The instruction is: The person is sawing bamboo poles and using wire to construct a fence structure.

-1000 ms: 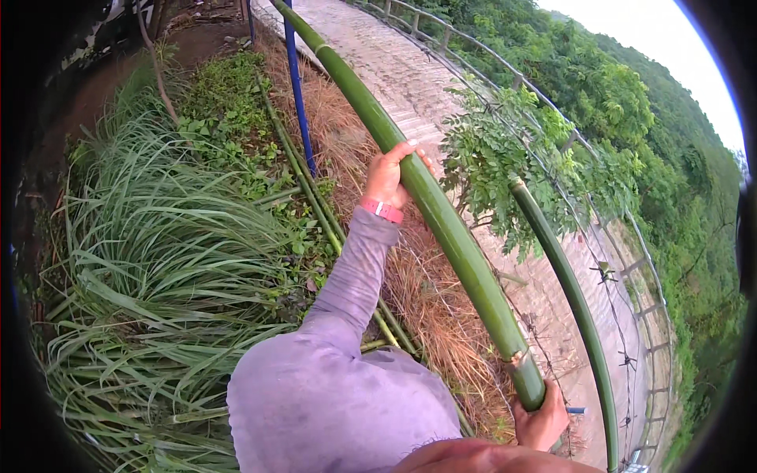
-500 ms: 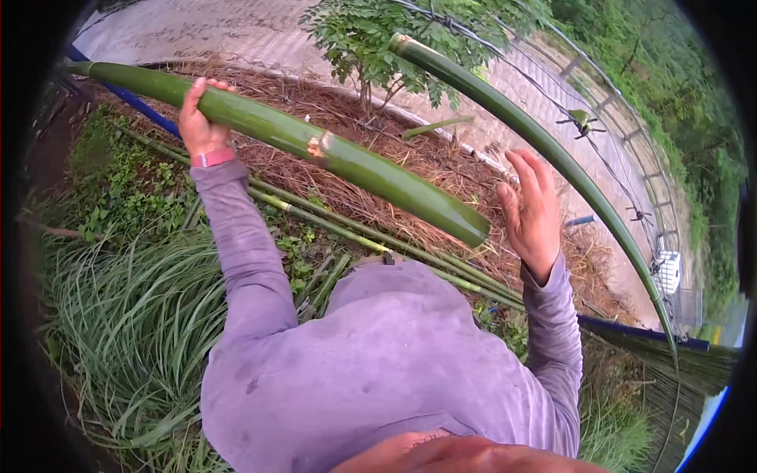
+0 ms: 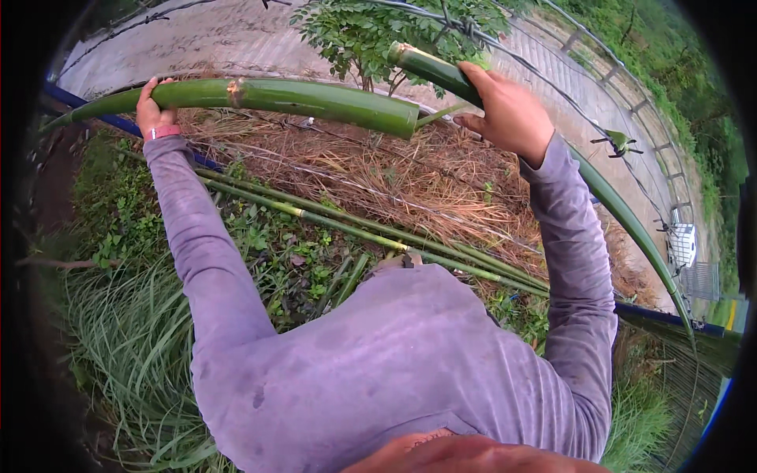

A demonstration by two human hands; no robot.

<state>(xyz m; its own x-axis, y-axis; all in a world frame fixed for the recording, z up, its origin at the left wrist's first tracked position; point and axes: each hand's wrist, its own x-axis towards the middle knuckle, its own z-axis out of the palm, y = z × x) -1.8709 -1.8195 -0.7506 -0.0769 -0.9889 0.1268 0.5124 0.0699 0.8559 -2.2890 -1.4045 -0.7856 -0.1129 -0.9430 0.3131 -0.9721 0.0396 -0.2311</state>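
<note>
My left hand is wrapped round a thick green bamboo pole, which reaches from the far left to a cut end near the middle. A pale brown node shows on it just right of that hand. At the upper right, my right hand lies on a second green bamboo pole close to its cut end, thumb and fingers closing over it. The palm side of this hand is hidden. A gap separates the cut ends of the two poles.
Strands of barbed wire run past the second pole. A leafy shrub stands beyond the poles, beside a concrete road. Thin bamboo poles lie across dry straw before me. Long grass grows at left.
My left hand has carried its pole farther out and to the left, and the pole now lies more level. The right hand has moved up from free air onto the second pole.
</note>
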